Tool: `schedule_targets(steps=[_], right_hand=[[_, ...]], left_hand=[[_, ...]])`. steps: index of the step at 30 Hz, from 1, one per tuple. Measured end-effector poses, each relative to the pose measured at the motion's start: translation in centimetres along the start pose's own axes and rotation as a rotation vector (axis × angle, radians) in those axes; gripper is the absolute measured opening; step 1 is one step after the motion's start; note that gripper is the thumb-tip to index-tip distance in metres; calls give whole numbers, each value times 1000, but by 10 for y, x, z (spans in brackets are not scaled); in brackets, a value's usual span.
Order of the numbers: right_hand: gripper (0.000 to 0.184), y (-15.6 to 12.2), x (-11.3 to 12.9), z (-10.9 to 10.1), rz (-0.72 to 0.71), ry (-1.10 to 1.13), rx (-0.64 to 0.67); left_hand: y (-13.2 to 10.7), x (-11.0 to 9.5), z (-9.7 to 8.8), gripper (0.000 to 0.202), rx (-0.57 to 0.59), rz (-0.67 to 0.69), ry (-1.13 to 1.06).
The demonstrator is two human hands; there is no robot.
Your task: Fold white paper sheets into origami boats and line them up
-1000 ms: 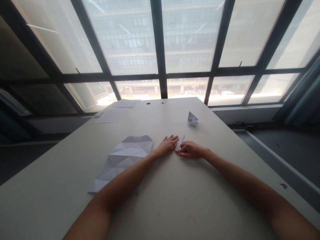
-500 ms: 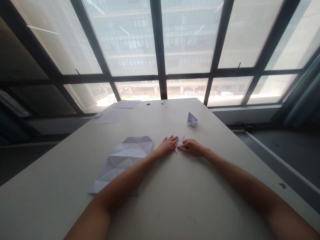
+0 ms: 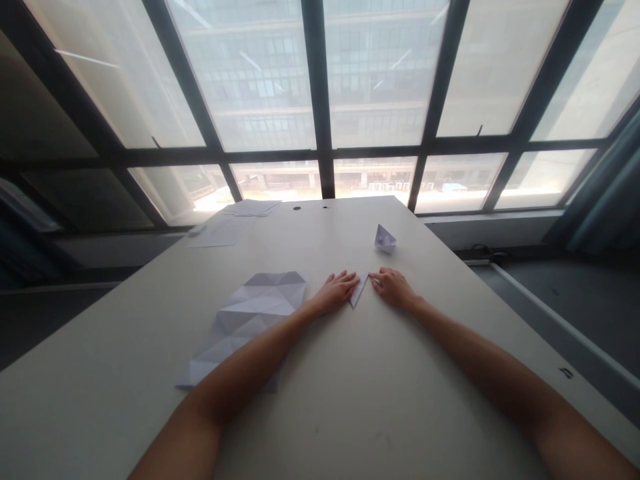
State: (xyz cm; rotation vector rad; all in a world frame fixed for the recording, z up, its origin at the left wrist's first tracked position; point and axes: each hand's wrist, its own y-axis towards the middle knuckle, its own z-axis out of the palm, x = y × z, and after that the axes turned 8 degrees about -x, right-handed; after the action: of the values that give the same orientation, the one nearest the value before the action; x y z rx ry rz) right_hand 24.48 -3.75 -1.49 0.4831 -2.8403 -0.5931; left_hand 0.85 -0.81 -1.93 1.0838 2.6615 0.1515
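Note:
My left hand (image 3: 339, 292) lies flat, fingers stretched out, over the left part of a small folded piece of white paper (image 3: 358, 291) on the table. The visible part of this paper is a narrow triangle pointing toward me. My right hand (image 3: 393, 287) is closed, its fingers curled, with the fingertips at the paper's far right corner. Beyond the hands stands a folded paper boat (image 3: 385, 240). To the left lies a large creased sheet of paper (image 3: 260, 305), partly hidden by my left forearm.
The white table (image 3: 320, 413) runs forward to large windows (image 3: 375, 73). Loose paper sheets (image 3: 220, 233) lie at its far left. A small dark object (image 3: 565, 373) lies near the right edge. Two small dark spots show near the far edge.
My right hand has slid away from me along the folded paper's right edge, from near its lower point to its far corner. My left hand stays in place.

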Motion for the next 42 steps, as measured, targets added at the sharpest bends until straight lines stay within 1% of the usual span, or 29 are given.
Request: schedule_targets(steps=[3, 6, 9, 13, 17, 20, 23, 28, 30, 36, 42], right_hand=[[33, -1, -1, 1, -8, 35, -48], [31, -2, -2, 3, -102, 126, -92], [28, -2, -2, 4, -172, 206, -92], [26, -1, -2, 3, -170, 268, -85], [21, 0, -4, 2, -168, 283, -103], [19, 0, -6, 4, -162, 291, -91], [19, 0, -7, 7, -151, 290, -93], [21, 0, -8, 9, -133, 257, -95], [22, 0, -8, 10, -135, 256, -94], [25, 0, -8, 12, -190, 322, -90], [26, 0, -8, 12, -164, 363, -88]], left_hand=[[-1, 0, -3, 44, 1, 16, -11], [-2, -1, -4, 41, -16, 30, -27], [-3, -4, -4, 34, -117, 39, -53], [-3, -6, -5, 22, -293, 2, -51], [-3, -3, -5, 23, -353, -25, -81], [-3, -1, -5, 23, -367, -29, -107], [-4, -4, -7, 21, -349, -34, -85], [-5, -10, -11, 39, -318, -3, -29], [-5, -11, -12, 42, -310, -11, -28], [-5, -14, -16, 34, -254, -42, -31], [-6, -14, -17, 35, -242, -32, 17]])
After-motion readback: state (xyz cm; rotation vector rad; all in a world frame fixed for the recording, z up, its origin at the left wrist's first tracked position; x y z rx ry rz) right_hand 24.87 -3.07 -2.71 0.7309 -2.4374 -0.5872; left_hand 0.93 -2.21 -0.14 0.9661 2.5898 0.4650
